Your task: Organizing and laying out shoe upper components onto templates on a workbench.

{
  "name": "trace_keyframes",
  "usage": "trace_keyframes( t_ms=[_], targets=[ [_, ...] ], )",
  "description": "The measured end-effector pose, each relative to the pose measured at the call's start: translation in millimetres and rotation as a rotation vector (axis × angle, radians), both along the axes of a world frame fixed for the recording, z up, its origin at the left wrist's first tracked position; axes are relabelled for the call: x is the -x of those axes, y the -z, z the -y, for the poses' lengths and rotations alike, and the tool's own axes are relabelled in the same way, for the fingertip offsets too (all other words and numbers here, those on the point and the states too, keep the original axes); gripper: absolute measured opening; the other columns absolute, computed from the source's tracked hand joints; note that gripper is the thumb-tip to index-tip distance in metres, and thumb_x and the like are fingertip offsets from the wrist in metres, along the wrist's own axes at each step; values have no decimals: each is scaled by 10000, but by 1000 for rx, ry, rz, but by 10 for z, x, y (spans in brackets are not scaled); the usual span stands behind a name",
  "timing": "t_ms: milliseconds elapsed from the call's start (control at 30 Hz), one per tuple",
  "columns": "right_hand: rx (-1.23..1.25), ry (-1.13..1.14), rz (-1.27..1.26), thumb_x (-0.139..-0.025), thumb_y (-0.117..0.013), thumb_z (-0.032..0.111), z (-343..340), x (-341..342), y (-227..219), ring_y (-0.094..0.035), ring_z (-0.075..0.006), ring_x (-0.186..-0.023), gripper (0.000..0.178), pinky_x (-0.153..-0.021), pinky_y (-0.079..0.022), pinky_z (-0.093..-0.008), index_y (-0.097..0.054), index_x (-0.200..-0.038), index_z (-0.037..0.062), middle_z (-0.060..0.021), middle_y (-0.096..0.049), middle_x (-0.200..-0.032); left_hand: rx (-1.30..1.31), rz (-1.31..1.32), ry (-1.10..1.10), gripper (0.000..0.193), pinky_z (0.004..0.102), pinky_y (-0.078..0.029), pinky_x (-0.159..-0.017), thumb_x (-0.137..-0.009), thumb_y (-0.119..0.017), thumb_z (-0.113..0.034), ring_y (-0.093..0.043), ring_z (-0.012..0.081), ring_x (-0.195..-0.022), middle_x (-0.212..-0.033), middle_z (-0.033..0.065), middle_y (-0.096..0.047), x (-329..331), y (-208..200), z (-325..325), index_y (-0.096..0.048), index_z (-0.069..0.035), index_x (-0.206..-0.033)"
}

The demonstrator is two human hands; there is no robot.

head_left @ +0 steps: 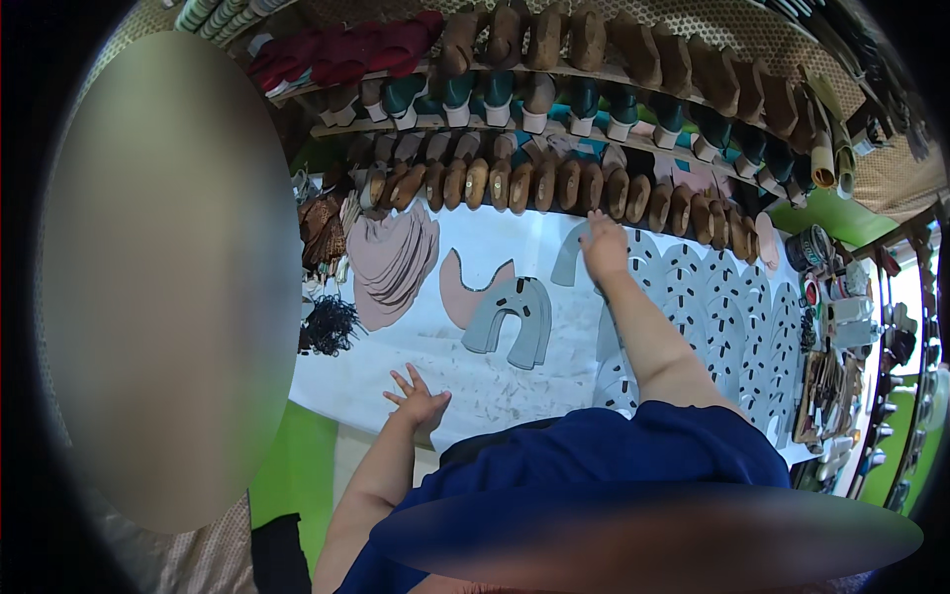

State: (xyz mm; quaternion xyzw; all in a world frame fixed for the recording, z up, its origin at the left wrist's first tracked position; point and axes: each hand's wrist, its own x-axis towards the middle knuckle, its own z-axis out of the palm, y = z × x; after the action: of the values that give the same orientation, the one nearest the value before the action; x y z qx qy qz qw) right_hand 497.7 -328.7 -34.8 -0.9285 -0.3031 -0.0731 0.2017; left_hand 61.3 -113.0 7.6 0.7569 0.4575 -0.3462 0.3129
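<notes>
My right hand (606,247) reaches to the far side of the white table (396,381), its fingers stretched out at the edge of a grey U-shaped shoe piece (567,262). Whether the fingertips press on that piece I cannot tell. Near the front edge my left hand (419,404) has its fingers spread and holds nothing. Between the hands a small stack of grey U-shaped pieces (534,307) with dark marks partly covers a pink curved piece (457,287). On the right, overlapping rows of similar grey pieces (683,297) bear small dark strips.
A fanned pile of pink pieces (391,262) lies at left, beside a bundle of black laces (332,325). Wooden shoe lasts (544,186) line the table's back, below shelves of more lasts and teal shoes (457,89). Tins and boxes (851,312) crowd the right end.
</notes>
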Motion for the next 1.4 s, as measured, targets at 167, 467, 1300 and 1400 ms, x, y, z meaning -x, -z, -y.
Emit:
trace_keyframes(
  t_ms=[167, 467, 1300, 1400],
  targets=[
    [477, 27, -285, -951, -447, 615, -163, 491, -238, 11, -341, -1532, 777, -1174, -9, -653, -167, -1592, 277, -90, -51, -1670, -8, 5, 22, 1334, 705, 155, -1071, -797, -615, -699, 392, 576, -1320, -1453, 442, 327, 67, 150, -16, 273, 23, -1483],
    [457, 11, -344, -955, -422, 626, -193, 456, -274, 12, -347, -1532, 767, -1164, 4, -667, -166, -1594, 289, -70, -43, -1674, -37, 2, 23, 1338, 697, 142, -1083, -785, -626, -706, 362, 589, -1334, -1466, 423, 329, 45, 61, 8, 270, -12, -1497],
    [67, -442, -47, -864, -670, 221, -181, 1790, -700, -600, -230, -1126, 122, -1130, -135, -715, -720, -968, 183, -10, -692, -1020, -101, 22, -88, 1267, 821, -55, -1023, -764, -662, -706, 292, 595, -1375, -1568, 172, 364, 109, 159, -7, 234, -265, -1544],
    [-59, -459, -102, -847, -695, 239, 109, 1808, -966, -614, -232, -1096, 145, -1150, -132, -682, -743, -967, 173, -22, -703, -992, -56, -5, -89, 1259, 800, -71, -1047, -762, -661, -711, 271, 600, -1383, -1568, 170, 365, 86, 154, 14, 218, -272, -1550]
  ],
)
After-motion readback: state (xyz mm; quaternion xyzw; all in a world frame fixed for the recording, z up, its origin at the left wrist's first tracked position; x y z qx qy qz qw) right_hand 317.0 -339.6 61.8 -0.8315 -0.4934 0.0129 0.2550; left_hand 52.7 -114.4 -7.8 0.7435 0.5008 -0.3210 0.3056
